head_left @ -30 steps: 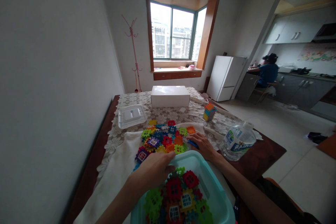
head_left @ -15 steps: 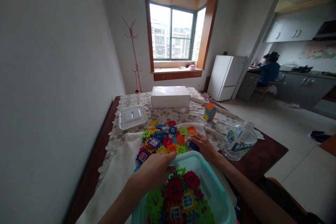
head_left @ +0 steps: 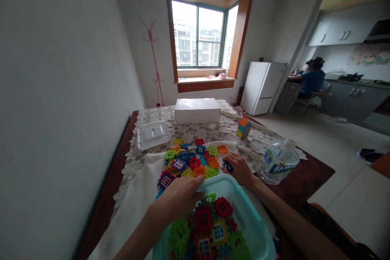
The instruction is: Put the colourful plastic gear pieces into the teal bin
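My left hand (head_left: 183, 193) is closed over the far left rim of a teal plastic tub (head_left: 257, 215), thumb inside. Red, green, yellow and orange toothed building tiles fill the tub, among them a red tile (head_left: 222, 207) and a yellow tile with a white window (head_left: 218, 231). Just beyond the rim, my right hand (head_left: 240, 168) has its fingers closed on a dark blue building tile (head_left: 227, 166), low over the white cloth. To its left lies a pile of more tiles, with an orange tile (head_left: 213, 163) and a purple tile (head_left: 166, 181).
A large clear plastic bottle (head_left: 278, 162) stands right of my right hand. Farther back are a small assembled tile cube (head_left: 243, 128), a white box (head_left: 197, 111) and a clear lid (head_left: 153, 135). A person in blue (head_left: 313, 81) sits in the kitchen area.
My right hand has drawn slightly right, away from the pile, with the dark blue tile in its fingers. The orange tile near it has shifted a little. My left hand stays on the tub.
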